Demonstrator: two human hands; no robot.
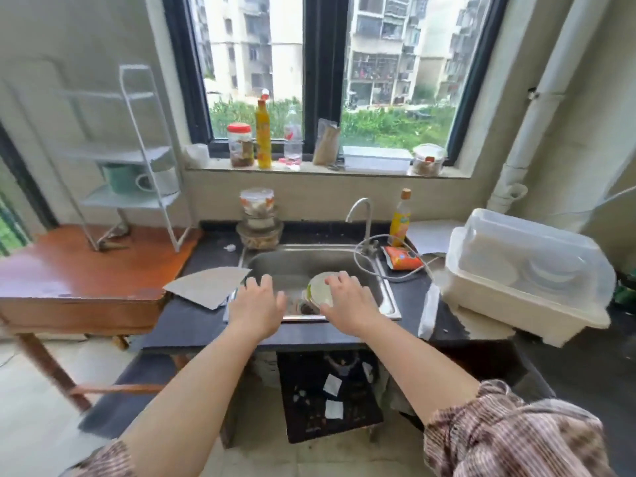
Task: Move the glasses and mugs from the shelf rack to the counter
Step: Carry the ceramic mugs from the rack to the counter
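**A:** Where are the mugs?

**B:** On the lowest tier of the shelf rack point(117, 155), far left. The rack stands on the wooden table point(86, 270) that butts against the counter point(192, 315). A green mug point(118, 179) sits just beside a white mug point(160, 182). The white one's handle faces the green one, so they are packed close. The rack is blurred, and no glasses can be made out on it.

**A:** And the person's hands?

**B:** Both are stretched out over the sink point(296, 263), well apart from the rack. The left hand point(256, 304) hovers at the sink's near left corner, fingers spread and relaxed, gripping nothing. The right hand point(347, 301) is spread the same way above a bowl point(318, 287) lying in the basin. Whether its fingertips touch the bowl cannot be told, but it is not clasping it.

**A:** So nothing has been moved?

**B:** It seems not. No mug stands on the counter, so the task looks to be at its start.

**A:** Where would they go?

**B:** Probably on the dark strip left of the sink, which is nearest the rack. A sheet of cardboard point(210, 285) covers part of it. On the right a lidded dish box point(526, 277) takes up most of the space.

**A:** Any risk?

**B:** The upper tier hangs low over the mugs, so each would likely need to be drawn out sideways.
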